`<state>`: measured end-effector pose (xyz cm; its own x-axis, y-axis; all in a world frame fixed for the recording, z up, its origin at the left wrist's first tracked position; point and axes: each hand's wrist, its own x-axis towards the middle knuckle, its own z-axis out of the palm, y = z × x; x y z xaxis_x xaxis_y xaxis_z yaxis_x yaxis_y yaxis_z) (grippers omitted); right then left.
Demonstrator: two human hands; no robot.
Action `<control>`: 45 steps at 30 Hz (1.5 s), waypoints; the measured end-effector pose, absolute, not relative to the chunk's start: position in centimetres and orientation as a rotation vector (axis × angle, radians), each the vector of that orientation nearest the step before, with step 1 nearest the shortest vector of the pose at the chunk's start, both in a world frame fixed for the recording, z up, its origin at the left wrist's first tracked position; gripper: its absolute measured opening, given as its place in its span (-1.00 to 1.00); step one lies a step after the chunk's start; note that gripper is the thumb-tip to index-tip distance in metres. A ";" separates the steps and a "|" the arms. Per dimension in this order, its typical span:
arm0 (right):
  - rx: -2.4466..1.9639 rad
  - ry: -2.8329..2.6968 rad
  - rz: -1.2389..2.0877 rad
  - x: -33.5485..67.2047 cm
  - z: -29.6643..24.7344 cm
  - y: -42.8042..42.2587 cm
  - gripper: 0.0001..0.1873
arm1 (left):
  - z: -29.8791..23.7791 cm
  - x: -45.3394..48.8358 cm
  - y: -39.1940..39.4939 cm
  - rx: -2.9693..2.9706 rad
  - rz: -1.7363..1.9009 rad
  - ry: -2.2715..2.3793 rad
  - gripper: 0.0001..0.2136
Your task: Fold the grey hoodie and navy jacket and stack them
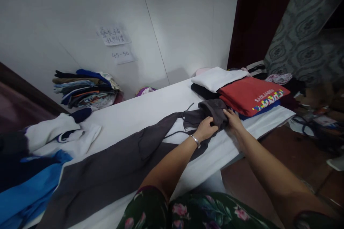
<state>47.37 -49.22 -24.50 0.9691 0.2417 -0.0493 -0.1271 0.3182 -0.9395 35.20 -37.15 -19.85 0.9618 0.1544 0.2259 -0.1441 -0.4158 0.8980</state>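
On the white table (150,107) a grey hooded top (120,164) lies spread lengthwise, its body toward the near left corner and its hood (213,109) at the far right end. Both of the person's hands are at that hood. The left hand (206,128), a metal bangle (195,141) on its wrist, is closed with the fingers curled into the cloth just below the hood. The right hand (233,120) sits beside it, touching the hood's right edge, fingers bent and gripping the fabric. A drawstring (174,134) trails loose across the table near the left wrist.

Just beyond the hood is a folded red shirt (249,94) with printed lettering, and a folded white garment (217,78) lies partly over it on the wall side. A stack of folded clothes (86,91) stands against the wall at far left. Loose white clothing (61,136) and blue clothing (27,189) lie at the table's left end. Two paper notes (115,43) are stuck to the wall.
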 end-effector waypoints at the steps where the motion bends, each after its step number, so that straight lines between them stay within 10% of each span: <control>1: -1.197 -0.081 0.290 47.3 -24.5 -49.3 -0.61 | -19.9 35.1 -37.1 1.880 0.298 0.046 -0.91; 9: -1.024 -0.089 0.340 46.3 -24.5 -49.0 -0.62 | -18.3 37.0 -35.1 1.280 0.145 0.510 -0.48; 18: -1.046 -0.214 0.329 46.1 -22.5 -50.1 -0.66 | -14.9 38.9 -34.4 1.173 0.297 0.280 -0.80; 27: -1.077 -0.253 0.583 45.1 -22.0 -48.5 -0.29 | -12.1 37.2 -32.6 1.250 0.242 0.031 -0.77; 45: -1.271 -0.710 0.498 40.0 -17.0 -43.8 -0.36 | -12.7 25.1 -24.0 1.397 0.493 0.129 -0.78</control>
<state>39.98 -43.83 -16.98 0.6926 0.6925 0.2020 0.0454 0.2377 -0.9703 25.11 -24.02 -12.69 0.8924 0.4052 0.1985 -0.2553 0.0908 0.9626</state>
